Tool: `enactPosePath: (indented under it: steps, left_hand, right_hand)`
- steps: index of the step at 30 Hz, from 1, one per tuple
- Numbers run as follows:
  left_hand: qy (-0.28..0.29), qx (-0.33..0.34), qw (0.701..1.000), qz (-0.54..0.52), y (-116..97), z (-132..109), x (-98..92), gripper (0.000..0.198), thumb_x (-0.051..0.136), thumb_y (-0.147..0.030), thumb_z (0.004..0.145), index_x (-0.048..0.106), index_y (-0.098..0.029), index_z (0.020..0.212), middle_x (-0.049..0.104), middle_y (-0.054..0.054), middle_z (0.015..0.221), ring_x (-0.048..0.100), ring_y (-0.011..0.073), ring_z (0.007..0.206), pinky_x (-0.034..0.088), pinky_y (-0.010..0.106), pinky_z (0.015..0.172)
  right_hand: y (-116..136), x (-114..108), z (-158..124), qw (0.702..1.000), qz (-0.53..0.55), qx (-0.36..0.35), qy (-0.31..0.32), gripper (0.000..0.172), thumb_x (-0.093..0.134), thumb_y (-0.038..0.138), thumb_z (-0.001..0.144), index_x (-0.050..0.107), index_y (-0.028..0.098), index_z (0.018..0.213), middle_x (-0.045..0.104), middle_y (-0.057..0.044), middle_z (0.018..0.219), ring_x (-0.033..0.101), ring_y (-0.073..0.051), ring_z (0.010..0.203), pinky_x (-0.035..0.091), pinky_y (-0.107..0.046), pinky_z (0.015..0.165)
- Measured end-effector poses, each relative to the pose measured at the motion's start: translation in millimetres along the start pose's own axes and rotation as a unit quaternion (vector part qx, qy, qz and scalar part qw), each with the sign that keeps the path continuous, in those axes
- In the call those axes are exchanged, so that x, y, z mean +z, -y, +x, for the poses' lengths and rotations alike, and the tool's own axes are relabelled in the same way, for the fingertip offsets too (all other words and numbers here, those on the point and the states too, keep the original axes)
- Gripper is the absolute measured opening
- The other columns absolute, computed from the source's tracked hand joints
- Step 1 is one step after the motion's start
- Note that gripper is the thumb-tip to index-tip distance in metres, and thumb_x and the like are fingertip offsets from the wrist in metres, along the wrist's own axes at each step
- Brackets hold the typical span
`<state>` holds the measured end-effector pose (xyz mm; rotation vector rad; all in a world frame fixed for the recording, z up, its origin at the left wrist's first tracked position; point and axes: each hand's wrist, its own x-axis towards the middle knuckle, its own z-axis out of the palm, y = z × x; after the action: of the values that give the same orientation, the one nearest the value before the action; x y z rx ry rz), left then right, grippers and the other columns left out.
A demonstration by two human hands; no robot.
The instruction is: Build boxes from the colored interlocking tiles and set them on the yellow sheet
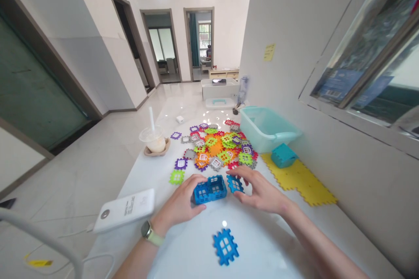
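My left hand (185,198) grips the left end of a blue box built from interlocking window panels (211,188). Its top is open and the inside shows. Just right of the box, a single blue window panel (235,184) is held between the thumb and fingers of my right hand (257,187). A small gap seems to separate that panel from the box. Closer to me, another blue window panel (225,246) lies flat on the white table. Beyond my hands spreads a pile of colourful notched panels (216,144) in orange, green, purple, red and grey.
A turquoise bin (266,128) stands right of the pile, with a teal block (284,155) on a yellow mat (299,178). At left are a lidded cup with a straw (153,139) and a white power bank (126,209) with a cable. A wall borders the right side.
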<state>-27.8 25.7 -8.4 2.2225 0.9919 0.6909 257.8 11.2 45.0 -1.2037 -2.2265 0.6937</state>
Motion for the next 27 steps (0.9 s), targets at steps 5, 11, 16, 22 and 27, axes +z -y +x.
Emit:
enactPosePath:
  steps: [5,11,16,22,27]
  left_hand:
    - [-0.038,-0.030,0.999,-0.007,-7.4,2.6,15.4,0.083,0.080,-0.016,0.070,0.040,-0.029,0.142,0.051,0.010,0.140,0.050,0.0303,0.128,0.040,0.047,0.111]
    - [-0.012,-0.025,0.999,-0.018,-5.1,2.4,17.8,0.085,0.075,-0.009,0.074,0.035,-0.030,0.146,0.049,0.008,0.143,0.048,0.0277,0.132,0.038,0.044,0.114]
    - [0.000,-0.005,1.000,-0.021,-8.5,3.0,13.5,0.079,0.073,-0.008,0.073,0.042,-0.030,0.142,0.052,0.007,0.137,0.052,0.0271,0.125,0.041,0.043,0.111]
    - [0.017,0.017,1.000,-0.017,-8.2,4.3,10.9,0.069,0.072,-0.009,0.075,0.050,-0.032,0.136,0.052,0.006,0.134,0.054,0.0248,0.122,0.043,0.040,0.109]
    - [0.028,0.025,0.999,-0.004,-5.0,4.5,9.4,0.068,0.071,-0.012,0.077,0.051,-0.033,0.137,0.051,0.005,0.135,0.054,0.0245,0.122,0.044,0.040,0.109]
  right_hand:
    - [-8.9,12.9,4.8,0.999,-0.009,-0.020,-0.033,0.046,0.061,0.036,0.088,0.059,0.019,0.130,0.064,-0.013,0.118,0.060,-0.027,0.107,0.049,-0.046,0.094]
    - [-1.6,30.3,7.7,0.998,-0.011,-0.061,0.023,0.047,0.061,0.028,0.089,0.058,0.020,0.135,0.059,-0.014,0.125,0.058,-0.026,0.112,0.049,-0.044,0.098]
    - [-3.0,36.2,7.6,0.998,-0.003,-0.066,0.020,0.045,0.061,0.034,0.092,0.060,0.022,0.135,0.060,-0.014,0.129,0.059,-0.026,0.116,0.049,-0.044,0.100]
    - [-13.3,37.3,8.0,0.996,0.036,-0.061,0.046,0.046,0.059,0.047,0.094,0.062,0.025,0.134,0.054,-0.015,0.144,0.056,-0.030,0.128,0.045,-0.049,0.107]
    - [-16.2,34.3,7.4,0.995,0.054,-0.068,0.059,0.045,0.059,0.046,0.094,0.060,0.027,0.135,0.049,-0.014,0.148,0.049,-0.031,0.135,0.042,-0.051,0.110]
